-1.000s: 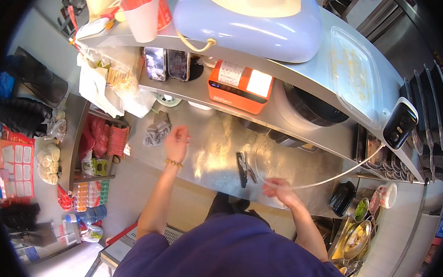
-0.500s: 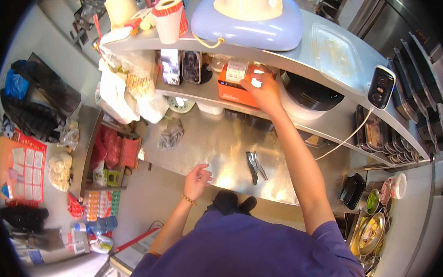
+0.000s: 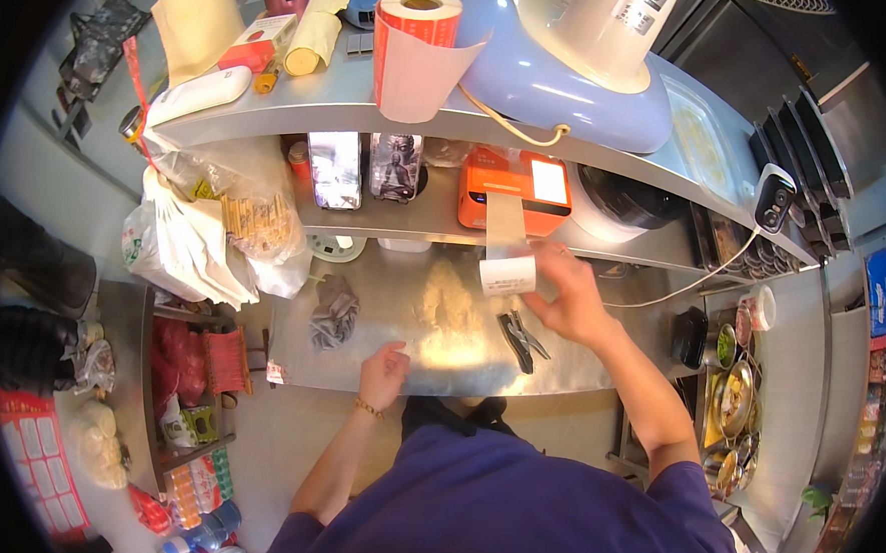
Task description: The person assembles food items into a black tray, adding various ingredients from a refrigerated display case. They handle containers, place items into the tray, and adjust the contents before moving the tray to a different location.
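My right hand point(image 3: 571, 295) is closed on the edge of a white receipt point(image 3: 508, 275), whose lower end curls up above the metal bench. The paper strip hangs out of an orange receipt printer point(image 3: 478, 213) on the shelf under the counter top. Just below that hand, a black and silver hand punch or plier-like tool point(image 3: 520, 341) lies on the bench. My left hand point(image 3: 382, 377), with a beaded bracelet at the wrist, hovers by the bench's front edge. Its fingers are loosely bent and apart, and nothing is in them.
A grey cloth point(image 3: 335, 312) lies on the bench's left part. Two phones point(image 3: 336, 170) lean on the shelf beside bags of wooden sticks point(image 3: 250, 226). Above stand a label roll point(image 3: 416, 53) and a blue fan base point(image 3: 562, 65). Food bowls point(image 3: 735, 396) sit at the right.
My right hand has come down from the printer's top toward the bench, drawing the receipt with it. The view has shifted, and my left hand remains near the bench edge.
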`<state>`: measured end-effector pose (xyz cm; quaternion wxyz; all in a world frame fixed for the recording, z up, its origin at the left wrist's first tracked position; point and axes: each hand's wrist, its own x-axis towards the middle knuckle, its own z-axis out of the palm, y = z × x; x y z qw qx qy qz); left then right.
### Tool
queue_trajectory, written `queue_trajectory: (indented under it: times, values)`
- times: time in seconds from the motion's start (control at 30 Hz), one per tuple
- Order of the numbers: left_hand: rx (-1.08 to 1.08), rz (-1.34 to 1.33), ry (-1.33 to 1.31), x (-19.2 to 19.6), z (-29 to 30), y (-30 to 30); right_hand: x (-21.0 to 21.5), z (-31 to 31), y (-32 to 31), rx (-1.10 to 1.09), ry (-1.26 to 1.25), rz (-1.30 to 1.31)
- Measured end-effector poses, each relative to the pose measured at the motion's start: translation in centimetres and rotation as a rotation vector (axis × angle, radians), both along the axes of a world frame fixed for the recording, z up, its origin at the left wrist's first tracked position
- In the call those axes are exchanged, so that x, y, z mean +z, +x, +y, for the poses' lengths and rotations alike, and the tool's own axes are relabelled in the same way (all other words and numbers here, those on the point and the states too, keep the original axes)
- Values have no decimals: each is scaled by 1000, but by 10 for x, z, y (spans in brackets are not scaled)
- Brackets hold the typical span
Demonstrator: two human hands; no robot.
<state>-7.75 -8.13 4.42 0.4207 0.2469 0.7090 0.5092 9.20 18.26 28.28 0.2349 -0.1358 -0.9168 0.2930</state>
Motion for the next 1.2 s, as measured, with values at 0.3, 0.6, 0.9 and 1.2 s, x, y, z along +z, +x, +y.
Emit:
queue_trajectory:
  times: [0.3, 0.6, 0.9, 1.2]
  values:
    - [-97, 229, 217, 73, 86, -47, 31, -23, -6, 344, 603, -162]
    - [-411, 395, 806, 154, 147, -63, -2, -9, 64, 193, 463, -310]
    - [-1460, -245, 648, 171, 206, 116, 34, -74, 156, -616, -712, 150]
    - [-1638, -1368, -340, 185, 143, 311, 19, -148, 349, -1159, -789, 742]
